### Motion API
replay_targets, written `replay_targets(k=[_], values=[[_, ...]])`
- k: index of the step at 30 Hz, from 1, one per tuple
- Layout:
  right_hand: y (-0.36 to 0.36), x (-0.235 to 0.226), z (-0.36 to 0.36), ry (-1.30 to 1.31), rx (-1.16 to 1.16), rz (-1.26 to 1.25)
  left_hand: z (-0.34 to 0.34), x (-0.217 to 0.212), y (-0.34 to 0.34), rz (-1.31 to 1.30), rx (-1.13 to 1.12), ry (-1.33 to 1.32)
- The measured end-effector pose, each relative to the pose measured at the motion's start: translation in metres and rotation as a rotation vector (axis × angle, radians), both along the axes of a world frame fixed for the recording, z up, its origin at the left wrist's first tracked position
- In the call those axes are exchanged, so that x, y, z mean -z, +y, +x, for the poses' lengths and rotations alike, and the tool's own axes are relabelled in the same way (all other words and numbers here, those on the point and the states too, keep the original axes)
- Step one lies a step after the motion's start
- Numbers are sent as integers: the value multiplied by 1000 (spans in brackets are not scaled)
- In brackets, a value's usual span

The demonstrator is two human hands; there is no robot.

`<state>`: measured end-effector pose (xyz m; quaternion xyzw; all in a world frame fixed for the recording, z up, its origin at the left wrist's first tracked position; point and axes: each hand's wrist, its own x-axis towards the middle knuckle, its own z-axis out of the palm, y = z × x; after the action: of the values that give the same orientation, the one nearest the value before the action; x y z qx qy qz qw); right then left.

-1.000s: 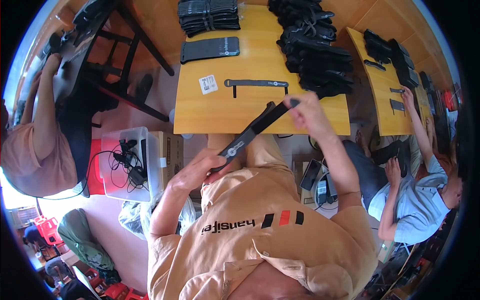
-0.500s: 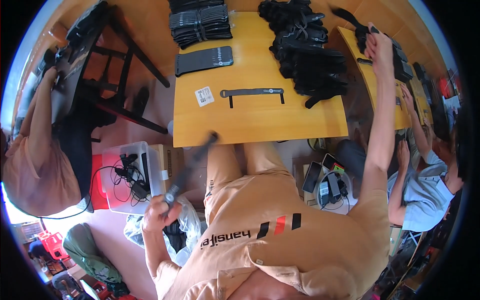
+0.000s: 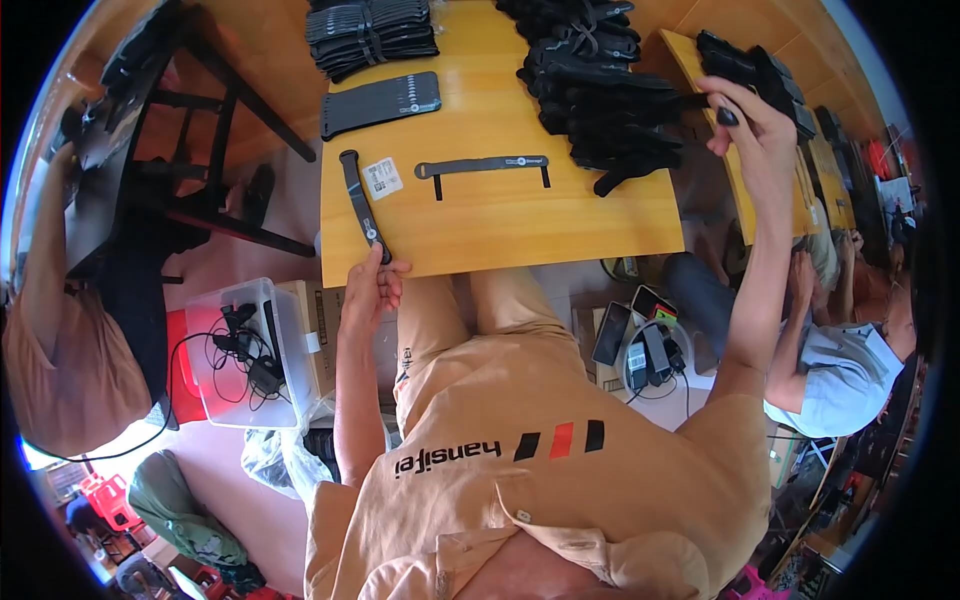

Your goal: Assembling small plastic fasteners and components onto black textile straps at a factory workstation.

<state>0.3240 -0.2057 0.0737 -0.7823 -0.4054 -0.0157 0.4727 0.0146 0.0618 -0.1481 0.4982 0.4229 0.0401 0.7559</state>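
A black hook-and-loop strap (image 3: 359, 200) lies lengthwise near the left edge of the yellow table (image 3: 500, 235). Its near end is between the fingers of my left hand (image 3: 370, 287), at the front edge. My right hand (image 3: 758, 128) is raised off the table's right side, closed on a black strap (image 3: 727, 117); a dark strip runs left from its fingers towards the heap of black straps (image 3: 620, 115). Another strap (image 3: 490, 166) lies crosswise mid-table above two short black marks. Between the two straps sits a white printed label (image 3: 382, 178).
A flat stack of straps (image 3: 382, 105) and banded bundles (image 3: 372, 42) stand at the table's far left. A clear bin of cables (image 3: 250, 350) is on the floor at left; a round tub of chargers (image 3: 655, 360) at right. People work at both sides.
My left hand has come up and forward from beside my body, and its strap now lies on the table. My right hand has come down and nearer, still with a black strap.
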Motion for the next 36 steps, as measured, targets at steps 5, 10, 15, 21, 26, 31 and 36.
replay_targets(k=[5,10,15,21,26,31,36], values=[[-28,15,-10,207,-106,38,-7,-14,2,251,57,330],[-14,24,-46,255,-376,-74,-4,-58,-6,641,25,230],[35,63,-88,281,-670,-130,68,-126,-78,1058,156,-493],[37,118,-86,775,-407,103,75,-87,-64,335,501,-271],[29,159,-74,999,-226,-20,61,-50,-31,609,618,-174],[28,190,-65,1077,-129,21,57,-25,-6,655,561,-105],[40,204,-52,1033,-45,100,80,-33,0,399,216,-47]])
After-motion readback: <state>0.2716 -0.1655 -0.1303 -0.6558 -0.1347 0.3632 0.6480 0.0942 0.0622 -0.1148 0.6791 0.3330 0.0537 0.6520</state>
